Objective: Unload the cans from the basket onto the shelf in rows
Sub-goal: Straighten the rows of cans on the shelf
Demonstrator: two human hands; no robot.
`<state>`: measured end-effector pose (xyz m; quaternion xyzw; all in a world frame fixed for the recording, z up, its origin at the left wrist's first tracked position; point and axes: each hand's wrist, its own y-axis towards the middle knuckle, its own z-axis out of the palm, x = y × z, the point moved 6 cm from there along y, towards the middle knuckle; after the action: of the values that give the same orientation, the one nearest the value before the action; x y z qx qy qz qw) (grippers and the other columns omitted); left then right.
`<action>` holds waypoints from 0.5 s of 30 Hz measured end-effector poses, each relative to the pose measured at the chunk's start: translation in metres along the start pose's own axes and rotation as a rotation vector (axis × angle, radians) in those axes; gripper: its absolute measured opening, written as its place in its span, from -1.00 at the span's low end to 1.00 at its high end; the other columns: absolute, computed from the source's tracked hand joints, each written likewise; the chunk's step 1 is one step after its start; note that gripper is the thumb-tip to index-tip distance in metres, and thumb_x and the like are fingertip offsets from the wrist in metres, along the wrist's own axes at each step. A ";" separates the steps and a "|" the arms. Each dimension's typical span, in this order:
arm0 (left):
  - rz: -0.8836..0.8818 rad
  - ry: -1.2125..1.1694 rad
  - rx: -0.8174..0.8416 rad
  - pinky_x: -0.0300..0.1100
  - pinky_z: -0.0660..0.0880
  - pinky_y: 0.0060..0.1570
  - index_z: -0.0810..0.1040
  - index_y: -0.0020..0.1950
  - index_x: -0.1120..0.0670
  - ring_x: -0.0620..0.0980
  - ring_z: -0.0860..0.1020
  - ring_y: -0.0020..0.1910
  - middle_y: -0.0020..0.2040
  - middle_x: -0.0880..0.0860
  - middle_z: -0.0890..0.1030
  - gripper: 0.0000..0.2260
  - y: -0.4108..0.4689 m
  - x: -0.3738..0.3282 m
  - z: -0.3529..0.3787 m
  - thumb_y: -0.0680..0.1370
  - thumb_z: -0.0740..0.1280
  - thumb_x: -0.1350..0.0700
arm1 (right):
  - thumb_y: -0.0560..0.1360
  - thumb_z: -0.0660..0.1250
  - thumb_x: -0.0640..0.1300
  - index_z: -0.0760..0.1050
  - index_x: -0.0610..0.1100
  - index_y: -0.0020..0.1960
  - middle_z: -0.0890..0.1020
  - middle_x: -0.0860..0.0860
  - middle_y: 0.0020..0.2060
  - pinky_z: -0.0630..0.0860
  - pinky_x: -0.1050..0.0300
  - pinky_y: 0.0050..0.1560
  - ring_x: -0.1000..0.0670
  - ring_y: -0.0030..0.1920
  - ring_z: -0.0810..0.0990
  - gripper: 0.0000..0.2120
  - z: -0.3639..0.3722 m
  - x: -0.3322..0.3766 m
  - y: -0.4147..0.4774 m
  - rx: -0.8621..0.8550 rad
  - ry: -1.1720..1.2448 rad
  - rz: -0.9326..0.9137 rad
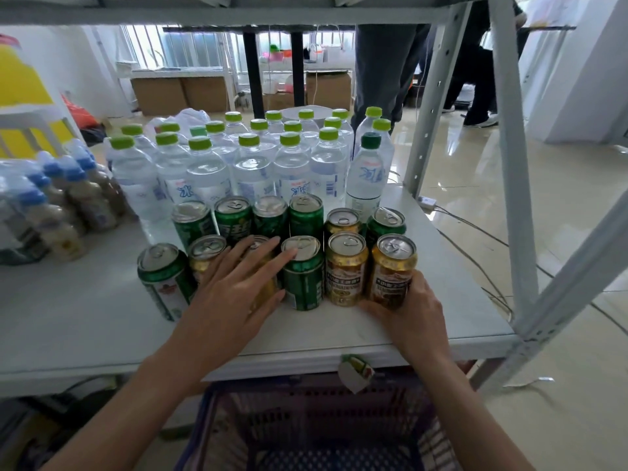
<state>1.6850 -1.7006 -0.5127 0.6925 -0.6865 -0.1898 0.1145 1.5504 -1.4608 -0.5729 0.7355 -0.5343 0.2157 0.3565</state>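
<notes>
Green and gold cans stand in two rows on the white shelf (85, 321). My left hand (234, 287) lies over a gold can (263, 287) in the front row, fingertips touching the green can (302, 277) beside it. My right hand (407, 311) grips the base of the rightmost gold can (390, 266), next to another gold can (346, 268). A green can (163, 280) stands at the front row's left end. The purple basket (217, 416) sits below the shelf edge; I see no cans inside it.
Water bottles with green caps (251, 168) fill the shelf behind the cans. Brown drink bottles with blue caps (68, 205) lie at the left. A grey shelf post (509, 164) rises at the right. A person's legs (384, 73) stand beyond the shelf.
</notes>
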 end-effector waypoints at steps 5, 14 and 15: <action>0.004 -0.024 0.005 0.12 0.12 0.57 0.21 0.60 -0.20 0.01 0.03 0.64 0.63 -0.13 0.18 -0.47 0.001 -0.003 -0.004 0.62 0.19 -0.18 | 0.35 0.61 0.05 0.37 -0.17 0.34 0.63 -0.14 0.13 0.50 -0.01 0.03 -0.22 0.12 0.59 -0.29 -0.003 0.005 -0.003 -0.001 0.047 -0.002; 0.076 0.041 0.055 0.17 0.01 0.57 0.01 0.63 -0.24 0.02 -0.09 0.65 0.65 -0.14 0.10 -0.35 0.011 -0.017 0.005 0.62 0.25 -0.03 | 0.35 0.62 -0.01 0.38 -0.21 0.27 0.64 -0.20 0.10 0.36 0.09 -0.07 -0.27 0.11 0.60 -0.35 -0.003 0.009 -0.003 0.009 0.020 0.024; 0.077 0.034 0.044 0.18 0.00 0.57 0.03 0.63 -0.24 0.02 -0.07 0.65 0.65 -0.14 0.12 -0.37 0.010 -0.015 0.004 0.63 0.25 0.00 | 0.35 0.62 0.00 0.37 -0.21 0.27 0.64 -0.20 0.10 0.37 0.08 -0.07 -0.28 0.11 0.60 -0.34 -0.002 0.009 -0.003 0.012 0.018 0.027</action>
<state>1.6747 -1.6854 -0.5106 0.6711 -0.7146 -0.1586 0.1181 1.5568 -1.4642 -0.5660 0.7284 -0.5396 0.2302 0.3539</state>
